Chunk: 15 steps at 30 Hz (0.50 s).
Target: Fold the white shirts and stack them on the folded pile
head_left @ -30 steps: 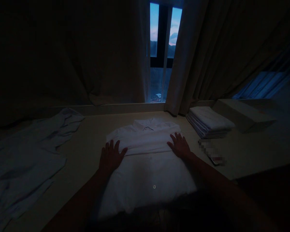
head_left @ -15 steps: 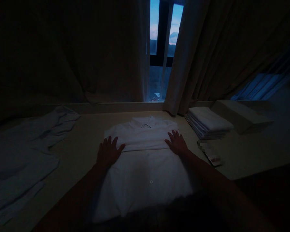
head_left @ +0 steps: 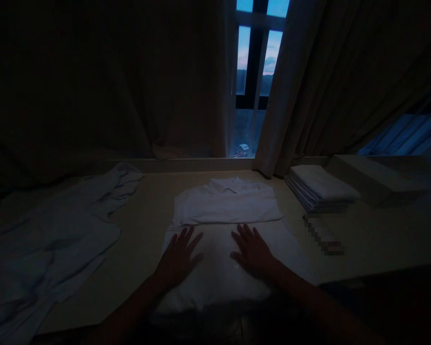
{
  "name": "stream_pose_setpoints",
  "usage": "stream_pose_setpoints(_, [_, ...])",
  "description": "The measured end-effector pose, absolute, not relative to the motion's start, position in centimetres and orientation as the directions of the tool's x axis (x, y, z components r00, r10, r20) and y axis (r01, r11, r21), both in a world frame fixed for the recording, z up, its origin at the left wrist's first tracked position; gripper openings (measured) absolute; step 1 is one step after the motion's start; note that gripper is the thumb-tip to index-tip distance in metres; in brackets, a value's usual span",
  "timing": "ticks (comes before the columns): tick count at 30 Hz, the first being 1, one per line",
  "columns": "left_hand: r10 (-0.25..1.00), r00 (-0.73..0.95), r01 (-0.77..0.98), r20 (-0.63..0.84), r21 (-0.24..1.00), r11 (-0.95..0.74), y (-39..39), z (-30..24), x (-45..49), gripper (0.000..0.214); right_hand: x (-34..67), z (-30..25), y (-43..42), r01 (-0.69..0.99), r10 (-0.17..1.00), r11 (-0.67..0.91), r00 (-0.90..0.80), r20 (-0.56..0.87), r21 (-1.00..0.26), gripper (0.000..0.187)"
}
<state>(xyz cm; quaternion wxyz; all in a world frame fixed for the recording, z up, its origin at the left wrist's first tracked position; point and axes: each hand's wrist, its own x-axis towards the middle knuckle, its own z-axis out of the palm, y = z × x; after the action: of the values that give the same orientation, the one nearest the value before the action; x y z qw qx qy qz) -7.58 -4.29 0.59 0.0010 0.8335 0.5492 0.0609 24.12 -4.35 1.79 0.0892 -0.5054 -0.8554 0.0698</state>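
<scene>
1. And here's the white shirt (head_left: 228, 207), laid out mid-table, between a loose white garment (head_left: 62, 227) to the left and a folded stack (head_left: 323, 184) to the right. Dim light on the table (head_left: 143, 225), but the outline reads clearly.

2. To the hands! The left hand (head_left: 181, 251) lies palm down over the near part, fingers fanned; the right hand (head_left: 252, 250) mirrors it across a narrow gap. No grip on either side: both are released, nothing pinched. How hard they press, I can't tell.

3. Handling, as I judge it: light, soft, floppy cloth, nothing to break. It should slide and wrinkle easily, so flat palms suit it better than a hard pinch.

4. Where to take hold? I'd favour the left and right side edges, level with the crosswise line just beyond the fingertips, one hand each side, keeping the cloth taut between them. A single-point lift would likely make it sag.

5. Direction now: the collar (head_left: 218, 185) sits at the far end, pointing towards the window (head_left: 244, 129). The long axis, as I read it, runs far to near, fairly square to the person; that crosswise line goes left to right. The near end fades into darkness.
</scene>
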Motion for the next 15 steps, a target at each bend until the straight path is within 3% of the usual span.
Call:
stream_pose_setpoints(5, [0.924, 0.361, 0.927, 0.127, 0.06, -0.37, -5.2, 0.0, -8.0, 0.068, 25.1, 1.3, -7.8, 0.875, 0.904, 0.423, -0.425, 0.044, -0.237, 0.066])
stream_pose_setpoints(15, [0.911, 0.384, 0.921, 0.148, 0.015, -0.39, -4.1, -1.0, -8.2, 0.067, 33.9, 1.2, -9.7, 0.973, 0.989, 0.145, -0.144, 0.016, -0.18, 0.071])
